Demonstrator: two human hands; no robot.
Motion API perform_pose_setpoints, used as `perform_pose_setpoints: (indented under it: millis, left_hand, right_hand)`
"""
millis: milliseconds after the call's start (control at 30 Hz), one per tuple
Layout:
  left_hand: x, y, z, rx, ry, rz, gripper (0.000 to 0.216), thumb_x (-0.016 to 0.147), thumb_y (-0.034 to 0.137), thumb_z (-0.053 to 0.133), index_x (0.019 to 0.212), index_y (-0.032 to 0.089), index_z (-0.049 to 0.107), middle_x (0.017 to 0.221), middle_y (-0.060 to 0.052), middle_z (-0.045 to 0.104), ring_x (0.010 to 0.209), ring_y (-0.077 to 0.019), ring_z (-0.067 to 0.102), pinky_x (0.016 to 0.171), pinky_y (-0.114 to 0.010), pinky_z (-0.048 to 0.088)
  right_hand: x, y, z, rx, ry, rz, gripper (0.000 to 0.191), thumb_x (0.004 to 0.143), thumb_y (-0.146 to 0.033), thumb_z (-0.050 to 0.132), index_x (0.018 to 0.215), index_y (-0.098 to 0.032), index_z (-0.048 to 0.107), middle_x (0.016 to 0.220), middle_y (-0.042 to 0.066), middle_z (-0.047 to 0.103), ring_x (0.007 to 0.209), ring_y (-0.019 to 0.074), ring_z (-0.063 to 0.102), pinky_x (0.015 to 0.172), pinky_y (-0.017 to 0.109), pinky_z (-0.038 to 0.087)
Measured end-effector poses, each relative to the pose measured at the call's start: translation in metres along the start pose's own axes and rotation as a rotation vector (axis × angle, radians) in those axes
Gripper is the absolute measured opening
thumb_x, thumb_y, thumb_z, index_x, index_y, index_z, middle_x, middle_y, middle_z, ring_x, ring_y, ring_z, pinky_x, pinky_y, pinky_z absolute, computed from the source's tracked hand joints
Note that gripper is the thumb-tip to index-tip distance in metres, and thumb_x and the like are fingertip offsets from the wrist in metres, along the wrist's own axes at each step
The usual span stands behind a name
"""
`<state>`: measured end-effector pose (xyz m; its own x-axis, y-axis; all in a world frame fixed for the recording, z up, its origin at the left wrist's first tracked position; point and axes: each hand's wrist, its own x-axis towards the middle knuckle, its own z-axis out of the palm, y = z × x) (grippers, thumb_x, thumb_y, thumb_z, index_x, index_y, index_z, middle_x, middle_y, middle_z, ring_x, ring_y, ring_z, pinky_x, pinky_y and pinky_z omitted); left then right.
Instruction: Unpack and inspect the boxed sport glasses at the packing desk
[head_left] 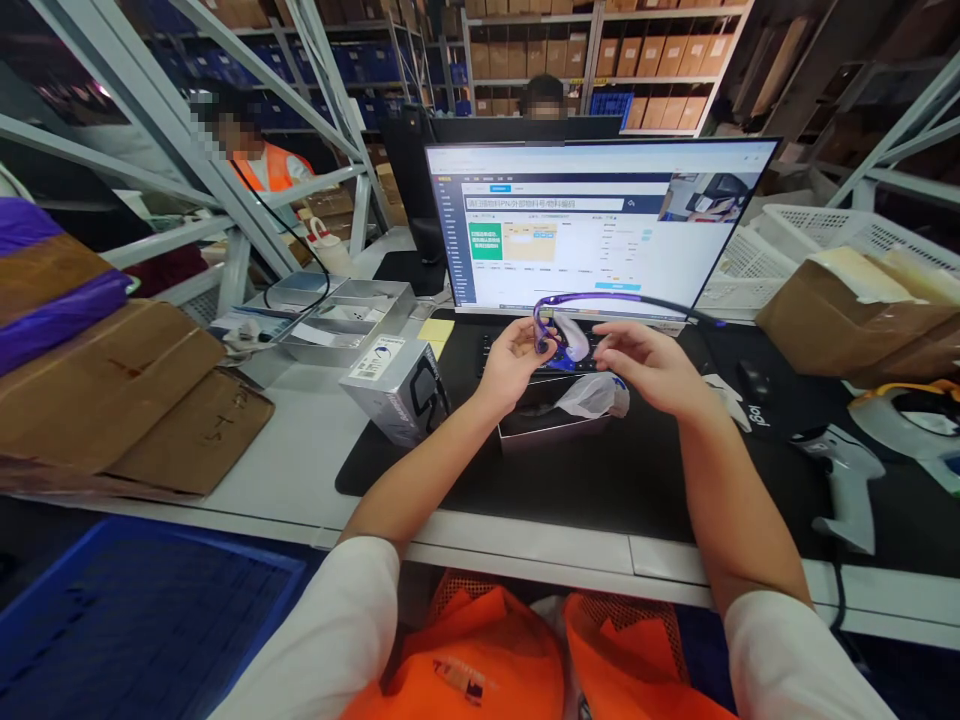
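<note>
Purple neckband headphones (pixel 559 325) are gripped at one earpiece by the left hand (pixel 514 358), raised for inspection; the right hand (pixel 645 360), half-curled, holds the band over a grey open box (pixel 544 415).

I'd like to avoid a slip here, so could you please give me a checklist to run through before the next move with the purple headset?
1. Left hand grips the purple headset: ok.
2. Right hand on the headset: cannot tell; its fingers are near the band.
3. Open box sits right below the hands: ok.
4. Plastic bag lies over the box: not ok.
5. Silver carton stands apart from the left forearm: ok.
6. Scanner lies apart from the right arm: ok.
</note>
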<state>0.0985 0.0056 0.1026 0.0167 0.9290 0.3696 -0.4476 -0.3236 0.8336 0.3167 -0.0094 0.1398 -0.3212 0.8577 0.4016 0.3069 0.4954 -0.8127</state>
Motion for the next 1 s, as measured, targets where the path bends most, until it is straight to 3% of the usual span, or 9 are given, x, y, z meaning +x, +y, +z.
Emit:
perform_pose_setpoints:
  millis: [67, 167, 233, 367, 533, 633, 733, 867, 1000]
  left_hand:
    - [0.001, -0.002, -0.002, 0.021, 0.008, 0.036, 0.042, 0.068, 0.037, 0.093, 0.099, 0.020, 0.070, 0.101, -0.003, 0.074, 0.098, -0.0164, 0.069, 0.098, -0.029, 0.051]
    - [0.003, -0.003, -0.007, 0.086, 0.032, 0.089, 0.042, 0.069, 0.038, 0.093, 0.100, 0.021, 0.070, 0.101, -0.003, 0.074, 0.099, -0.0167, 0.069, 0.098, -0.028, 0.051]
    - [0.004, -0.004, -0.009, 0.157, 0.048, 0.131, 0.044, 0.069, 0.036, 0.092, 0.104, 0.021, 0.070, 0.103, -0.004, 0.073, 0.099, -0.0167, 0.068, 0.099, -0.028, 0.050]
    - [0.001, -0.002, -0.006, 0.188, 0.103, 0.131, 0.042, 0.070, 0.034, 0.091, 0.102, 0.020, 0.069, 0.103, -0.005, 0.072, 0.098, -0.0167, 0.069, 0.099, -0.029, 0.050]
    - [0.000, 0.001, 0.000, 0.009, 0.106, -0.046, 0.047, 0.070, 0.041, 0.091, 0.100, 0.020, 0.063, 0.095, -0.004, 0.075, 0.093, -0.0172, 0.072, 0.093, -0.030, 0.052]
    - [0.003, 0.003, -0.003, -0.065, 0.120, -0.105, 0.048, 0.071, 0.043, 0.090, 0.102, 0.021, 0.061, 0.095, -0.002, 0.075, 0.092, -0.0168, 0.072, 0.089, -0.029, 0.052]
    - [0.008, 0.005, -0.008, -0.142, 0.143, -0.095, 0.045, 0.074, 0.041, 0.088, 0.104, 0.023, 0.060, 0.097, 0.001, 0.074, 0.095, -0.0153, 0.073, 0.091, -0.028, 0.051]
    - [0.014, 0.010, -0.012, -0.197, 0.169, -0.052, 0.046, 0.070, 0.039, 0.090, 0.101, 0.023, 0.060, 0.099, 0.003, 0.073, 0.092, -0.0148, 0.073, 0.093, -0.029, 0.051]
    - [0.014, 0.015, -0.013, -0.156, 0.193, -0.043, 0.044, 0.071, 0.039, 0.090, 0.099, 0.023, 0.060, 0.094, 0.002, 0.072, 0.093, -0.0154, 0.073, 0.091, -0.028, 0.051]
  right_hand:
    - [0.002, 0.004, -0.010, 0.174, 0.064, -0.020, 0.040, 0.087, -0.047, 0.069, 0.120, -0.024, 0.067, 0.101, 0.007, 0.073, 0.089, 0.0228, 0.070, 0.088, 0.041, 0.056]
    - [0.004, 0.006, -0.024, 0.228, 0.442, -0.082, 0.039, 0.095, -0.053, 0.051, 0.115, -0.023, 0.067, 0.101, 0.009, 0.072, 0.096, 0.0242, 0.071, 0.093, 0.043, 0.056]
    - [0.002, 0.004, -0.028, 0.170, 0.568, -0.096, 0.050, 0.100, -0.058, 0.035, 0.124, -0.024, 0.063, 0.110, 0.011, 0.071, 0.105, 0.0253, 0.070, 0.094, 0.043, 0.056]
    - [-0.005, -0.006, -0.016, -0.041, 0.370, -0.114, 0.047, 0.100, -0.059, 0.045, 0.126, -0.026, 0.066, 0.114, 0.009, 0.074, 0.112, 0.0268, 0.069, 0.103, 0.045, 0.052]
    - [0.001, -0.001, 0.004, -0.310, 0.009, -0.113, 0.041, 0.097, -0.051, 0.055, 0.122, -0.024, 0.075, 0.129, 0.008, 0.071, 0.126, 0.0306, 0.062, 0.113, 0.048, 0.045]
    - [0.007, 0.011, 0.001, -0.354, 0.008, -0.049, 0.045, 0.097, -0.050, 0.054, 0.128, -0.023, 0.072, 0.134, 0.008, 0.068, 0.129, 0.0303, 0.061, 0.113, 0.048, 0.045]
    - [0.009, 0.024, -0.014, -0.486, 0.057, 0.072, 0.042, 0.095, -0.045, 0.057, 0.124, -0.020, 0.074, 0.124, 0.011, 0.073, 0.116, 0.0307, 0.067, 0.103, 0.046, 0.051]
    - [0.010, 0.038, -0.026, -0.577, -0.241, 0.311, 0.042, 0.074, -0.030, 0.075, 0.114, -0.019, 0.078, 0.096, 0.007, 0.078, 0.084, 0.0263, 0.072, 0.080, 0.036, 0.057]
    - [0.012, 0.043, -0.011, -0.432, -0.390, 0.320, 0.025, 0.080, -0.032, 0.069, 0.099, -0.020, 0.080, 0.081, 0.005, 0.076, 0.065, 0.0200, 0.069, 0.068, 0.032, 0.055]
